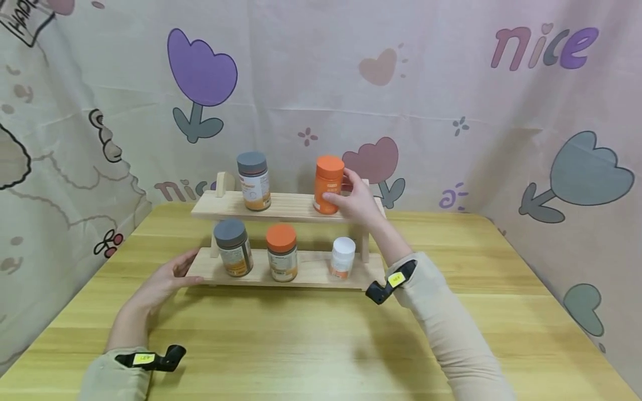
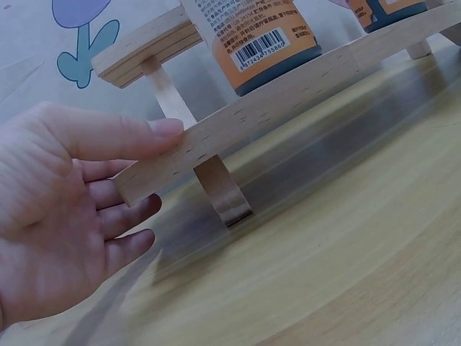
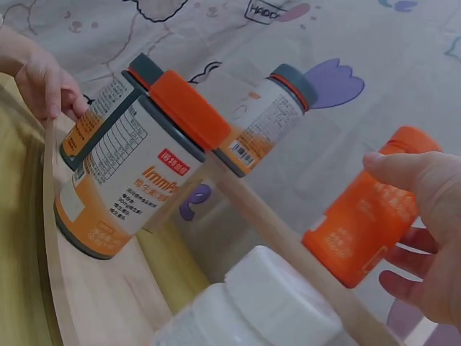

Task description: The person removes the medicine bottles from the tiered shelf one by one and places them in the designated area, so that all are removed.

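A two-tier wooden rack [image 1: 311, 257] stands on the table. My left hand [image 1: 163, 280] grips the left end of its lower shelf; in the left wrist view the thumb [image 2: 133, 137] lies along the board's edge and the fingers curl beneath. On the upper shelf, my right hand [image 1: 358, 199] holds an orange bottle [image 1: 327, 189] from its right side, thumb across the front. To its left stands a grey-lidded bottle [image 1: 256, 186]. The lower shelf bears another grey-lidded bottle [image 1: 236, 253], an orange-lidded bottle [image 1: 282, 259] and a small white bottle [image 1: 343, 256], all upright.
The wooden table [image 1: 301, 345] stretches in front of the rack and to both sides. Behind it hangs a patterned cloth [image 1: 311, 67] with flowers and lettering. Black camera mounts sit on the left wrist [image 1: 150, 359] and right wrist [image 1: 391, 283].
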Demonstrator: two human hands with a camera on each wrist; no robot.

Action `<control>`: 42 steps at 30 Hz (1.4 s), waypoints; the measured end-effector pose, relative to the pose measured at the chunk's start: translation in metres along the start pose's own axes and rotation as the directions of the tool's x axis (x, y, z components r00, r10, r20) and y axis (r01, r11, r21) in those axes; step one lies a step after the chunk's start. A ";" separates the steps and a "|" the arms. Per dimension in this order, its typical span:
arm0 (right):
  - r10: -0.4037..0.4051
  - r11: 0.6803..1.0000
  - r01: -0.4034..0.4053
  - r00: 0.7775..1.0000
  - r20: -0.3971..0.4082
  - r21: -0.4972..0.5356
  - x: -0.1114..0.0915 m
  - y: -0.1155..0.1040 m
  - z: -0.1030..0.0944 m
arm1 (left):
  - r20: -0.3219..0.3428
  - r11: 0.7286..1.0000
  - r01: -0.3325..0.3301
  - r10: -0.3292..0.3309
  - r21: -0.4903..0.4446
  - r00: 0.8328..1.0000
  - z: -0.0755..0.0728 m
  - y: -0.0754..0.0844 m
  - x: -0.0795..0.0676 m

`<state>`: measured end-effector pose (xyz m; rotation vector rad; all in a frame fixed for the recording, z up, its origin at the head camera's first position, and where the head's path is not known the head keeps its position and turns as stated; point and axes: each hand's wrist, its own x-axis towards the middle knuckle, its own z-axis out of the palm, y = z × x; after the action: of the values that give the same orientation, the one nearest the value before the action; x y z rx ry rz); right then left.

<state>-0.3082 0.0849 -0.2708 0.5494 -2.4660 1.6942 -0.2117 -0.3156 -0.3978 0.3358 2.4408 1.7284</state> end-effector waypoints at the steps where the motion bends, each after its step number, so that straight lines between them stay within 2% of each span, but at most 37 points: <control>1: 0.004 1.000 -0.004 1.000 -0.008 0.005 0.001 0.001 0.002 | -0.003 1.000 0.002 -0.002 -0.002 1.000 0.000 0.000 0.000; 6: 0.000 1.000 0.000 0.999 -0.042 0.002 0.004 0.003 0.009 | -0.014 1.000 0.013 -0.013 0.001 1.000 0.000 -0.002 -0.002; 11: -0.026 0.998 0.023 0.998 -0.060 -0.055 0.007 0.006 0.011 | -0.016 1.000 0.027 -0.027 0.014 1.000 0.000 -0.005 -0.005; 18: -0.081 0.993 0.074 0.994 -0.069 -0.092 0.008 0.006 0.009 | -0.026 1.000 0.022 -0.022 0.018 0.999 0.001 -0.003 -0.004; 22: -0.083 0.993 0.076 0.994 -0.068 -0.092 0.006 0.008 0.006 | -0.026 0.999 0.033 -0.032 0.030 0.999 0.001 -0.003 -0.003; 32: -0.108 0.990 0.098 0.990 -0.092 -0.103 0.000 0.012 -0.012 | -0.012 0.999 0.027 -0.027 0.022 1.000 0.001 -0.001 -0.001; 36: -0.093 0.992 0.083 0.990 -0.107 -0.098 -0.003 0.013 -0.023 | -0.015 0.999 0.029 -0.028 0.025 0.999 0.001 0.001 -0.002; 42: -0.114 0.991 0.105 0.985 -0.126 -0.078 -0.011 0.014 -0.042 | -0.017 0.999 0.042 -0.042 0.023 0.999 0.002 -0.002 -0.002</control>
<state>-0.3074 0.1302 -0.2706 0.5372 -2.3489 1.5440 -0.2097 -0.3152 -0.4004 0.2718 2.4631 1.6940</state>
